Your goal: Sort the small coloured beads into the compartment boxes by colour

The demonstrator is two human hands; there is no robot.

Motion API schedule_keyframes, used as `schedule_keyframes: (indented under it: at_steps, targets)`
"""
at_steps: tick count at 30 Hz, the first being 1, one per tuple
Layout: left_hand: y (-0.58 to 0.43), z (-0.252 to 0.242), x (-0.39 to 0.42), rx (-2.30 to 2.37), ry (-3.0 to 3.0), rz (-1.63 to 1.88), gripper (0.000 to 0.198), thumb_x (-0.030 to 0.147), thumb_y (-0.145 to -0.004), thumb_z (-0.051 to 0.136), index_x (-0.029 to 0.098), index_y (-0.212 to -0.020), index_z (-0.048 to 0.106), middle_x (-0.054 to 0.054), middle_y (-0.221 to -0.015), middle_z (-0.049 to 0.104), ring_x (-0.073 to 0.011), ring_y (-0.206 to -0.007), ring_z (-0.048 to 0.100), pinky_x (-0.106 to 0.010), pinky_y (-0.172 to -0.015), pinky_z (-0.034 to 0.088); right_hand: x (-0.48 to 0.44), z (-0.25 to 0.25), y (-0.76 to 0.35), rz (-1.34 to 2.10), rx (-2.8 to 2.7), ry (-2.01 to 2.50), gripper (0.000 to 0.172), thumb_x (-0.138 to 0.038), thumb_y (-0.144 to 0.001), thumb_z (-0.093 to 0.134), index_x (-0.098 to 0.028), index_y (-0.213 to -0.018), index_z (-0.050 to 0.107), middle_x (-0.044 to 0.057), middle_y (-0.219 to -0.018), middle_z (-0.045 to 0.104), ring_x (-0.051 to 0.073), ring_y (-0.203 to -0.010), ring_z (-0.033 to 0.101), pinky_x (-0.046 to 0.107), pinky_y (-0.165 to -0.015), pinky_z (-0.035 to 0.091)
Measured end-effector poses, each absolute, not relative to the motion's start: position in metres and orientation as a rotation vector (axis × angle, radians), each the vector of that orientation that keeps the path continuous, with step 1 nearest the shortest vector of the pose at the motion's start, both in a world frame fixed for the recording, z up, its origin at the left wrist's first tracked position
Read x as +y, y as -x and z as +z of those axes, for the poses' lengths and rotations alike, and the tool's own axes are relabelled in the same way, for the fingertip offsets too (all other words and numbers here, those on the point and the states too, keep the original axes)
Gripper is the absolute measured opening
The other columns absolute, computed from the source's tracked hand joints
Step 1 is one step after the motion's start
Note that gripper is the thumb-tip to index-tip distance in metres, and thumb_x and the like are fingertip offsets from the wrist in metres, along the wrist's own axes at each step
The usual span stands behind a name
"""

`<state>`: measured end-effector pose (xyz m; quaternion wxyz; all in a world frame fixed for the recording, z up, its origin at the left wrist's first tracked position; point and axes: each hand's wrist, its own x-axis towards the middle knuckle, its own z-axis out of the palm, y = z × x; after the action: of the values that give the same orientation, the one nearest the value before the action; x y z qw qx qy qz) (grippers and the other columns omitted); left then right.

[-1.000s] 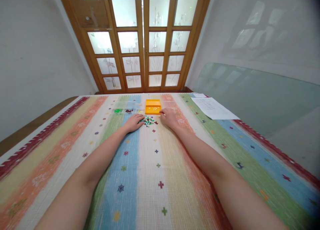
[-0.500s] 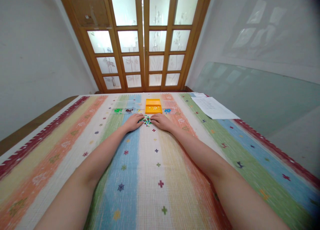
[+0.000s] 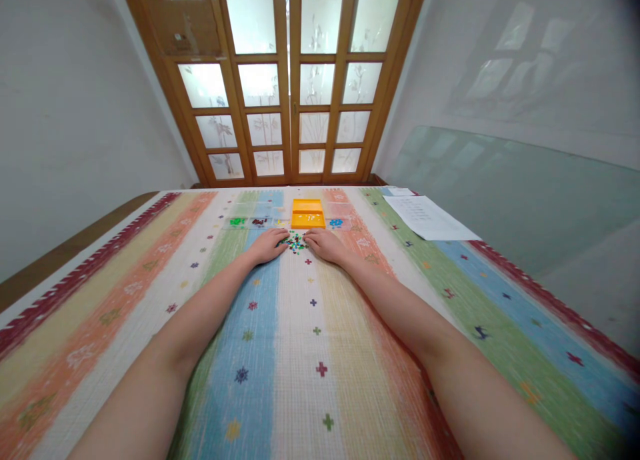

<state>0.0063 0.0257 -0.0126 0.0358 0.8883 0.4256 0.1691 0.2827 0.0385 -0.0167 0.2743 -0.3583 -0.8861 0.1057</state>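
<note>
A small loose pile of mixed-colour bits [image 3: 297,242], bead-like and green, dark red, blue and white, lies on the striped cloth. My left hand [image 3: 268,246] rests at the pile's left edge with fingers stretched toward it. From the other side my right hand [image 3: 324,245] lies the same way, its fingertips at the right edge. Neither hand visibly holds anything, though the fingertips are small and partly hidden. Just beyond the hands stands an open yellow box [image 3: 308,226] with white bits inside.
Clear boxes flank the yellow one. They hold green bits [image 3: 237,222], dark red bits [image 3: 259,222], a few yellow bits [image 3: 281,222] and blue bits [image 3: 336,223]. Printed paper [image 3: 425,218] lies at the far right of the tablecloth [image 3: 300,353]. Wooden glazed doors [image 3: 290,133] stand behind.
The view has shifted very slightly. Both hands stay at the pile, with only slight movement at the fingers and a few bits lying a little differently.
</note>
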Motion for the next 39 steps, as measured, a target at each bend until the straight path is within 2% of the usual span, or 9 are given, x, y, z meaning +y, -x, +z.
schedule_keyframes:
  at_steps: [7,13,18,23,33,39]
  targets:
    - [-0.005,-0.017,0.028,1.293,-2.734,0.554,0.044,0.041,-0.103,0.053,0.021,-0.14,0.067,-0.011,-0.149,0.064,-0.028,-0.141,0.055,-0.047,-0.124,0.04,0.035,-0.014,-0.283,0.324,-2.407,0.93,0.032,-0.032,-0.109,0.05,-0.021,-0.116,0.079,0.011,-0.12,0.075,0.023,-0.112,0.067,0.037,-0.104,0.048]
    - [-0.009,-0.007,0.022,1.27,-2.715,0.697,0.036,0.034,-0.103,0.052,0.023,-0.13,0.073,-0.01,-0.135,0.072,-0.0269,-0.13,0.062,-0.047,-0.118,0.046,0.031,-0.011,-0.282,0.433,-2.405,0.762,0.035,-0.032,-0.109,0.047,-0.024,-0.127,0.076,0.008,-0.13,0.074,0.023,-0.121,0.066,0.04,-0.11,0.047]
    - [-0.019,0.003,0.014,1.135,-2.771,0.693,0.036,0.033,-0.104,0.05,0.023,-0.129,0.074,-0.009,-0.136,0.071,-0.0258,-0.131,0.061,-0.046,-0.118,0.045,0.037,-0.015,-0.283,0.354,-2.29,0.995,0.037,-0.035,-0.11,0.044,-0.022,-0.116,0.079,0.01,-0.125,0.075,0.025,-0.117,0.066,0.04,-0.107,0.047]
    - [-0.03,0.007,0.008,1.026,-2.861,0.53,0.04,0.031,-0.104,0.05,0.025,-0.139,0.068,-0.007,-0.146,0.066,-0.0259,-0.14,0.053,-0.046,-0.126,0.035,0.037,-0.016,-0.284,0.323,-2.336,0.956,0.039,-0.034,-0.111,0.042,-0.021,-0.108,0.078,0.009,-0.116,0.076,0.023,-0.109,0.066,0.036,-0.102,0.047]
    - [-0.025,0.005,0.011,1.229,-2.806,0.53,0.038,0.032,-0.105,0.048,0.025,-0.137,0.068,-0.009,-0.135,0.071,-0.0278,-0.128,0.06,-0.046,-0.115,0.044,0.035,-0.011,-0.282,0.339,-2.341,0.97,0.043,-0.037,-0.112,0.042,-0.02,-0.096,0.077,0.008,-0.105,0.076,0.022,-0.101,0.065,0.033,-0.096,0.047]
    - [-0.025,0.003,0.009,1.249,-2.841,0.548,0.037,0.037,-0.104,0.051,0.025,-0.134,0.07,-0.011,-0.131,0.069,-0.029,-0.126,0.059,-0.046,-0.114,0.045,0.035,-0.012,-0.284,0.343,-2.33,0.963,0.041,-0.037,-0.112,0.042,-0.02,-0.101,0.077,0.008,-0.107,0.076,0.022,-0.102,0.066,0.034,-0.096,0.047]
